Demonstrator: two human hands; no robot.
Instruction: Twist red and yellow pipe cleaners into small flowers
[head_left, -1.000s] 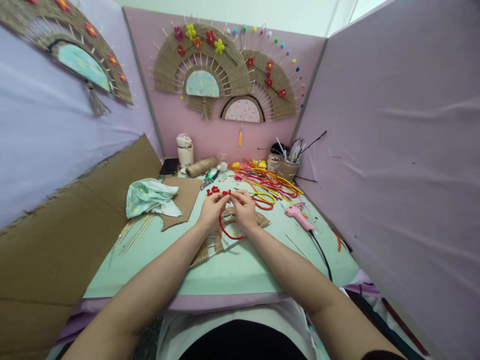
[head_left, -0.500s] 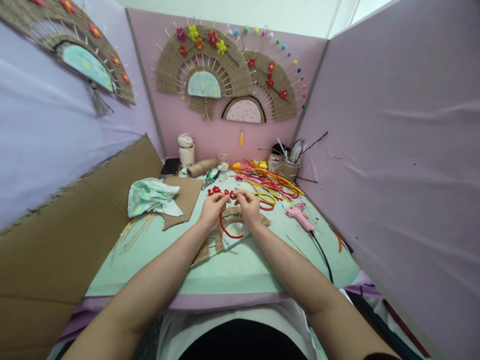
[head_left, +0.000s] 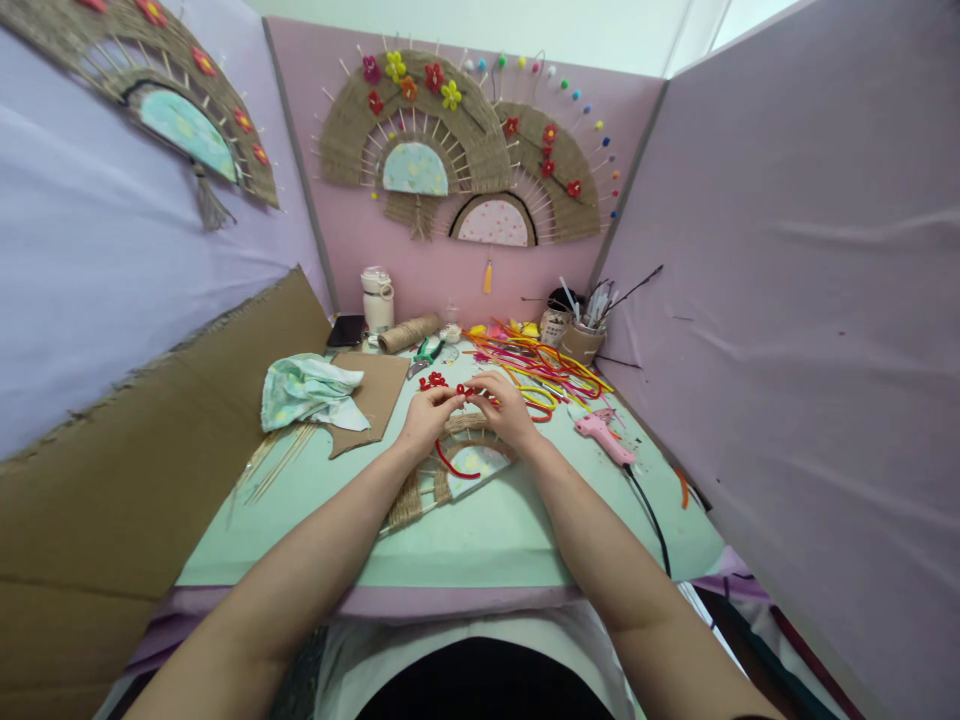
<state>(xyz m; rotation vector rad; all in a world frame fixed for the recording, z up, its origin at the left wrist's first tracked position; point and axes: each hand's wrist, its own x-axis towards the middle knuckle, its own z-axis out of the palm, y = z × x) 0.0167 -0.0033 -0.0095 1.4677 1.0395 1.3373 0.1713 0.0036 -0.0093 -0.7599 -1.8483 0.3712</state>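
Note:
Over the middle of the table my left hand (head_left: 433, 415) and my right hand (head_left: 505, 405) meet, fingertips pinched on a red pipe cleaner (head_left: 459, 470). Its upper part is bent into small loops between the fingers; the free tail curves down below my left hand. Beneath both hands lies a twine-wrapped fan (head_left: 407, 502) with a pale patterned half-circle at its centre, partly covered by my hands. Just behind my left hand sit small red flower shapes (head_left: 433, 380).
Loose coloured pipe cleaners (head_left: 570, 375) spread at the back right, near a pot of sticks (head_left: 582, 342). A pink glue gun (head_left: 604, 438) with a black cord lies right. Left are patterned cloth (head_left: 304, 390), cardboard (head_left: 382, 385), green-handled pliers (head_left: 427, 352) and a twine roll (head_left: 409, 333).
My right hand has turned and its fingers have shifted over the looped part of the pipe cleaner. The red tail has swung slightly left. The whole view has shifted a little.

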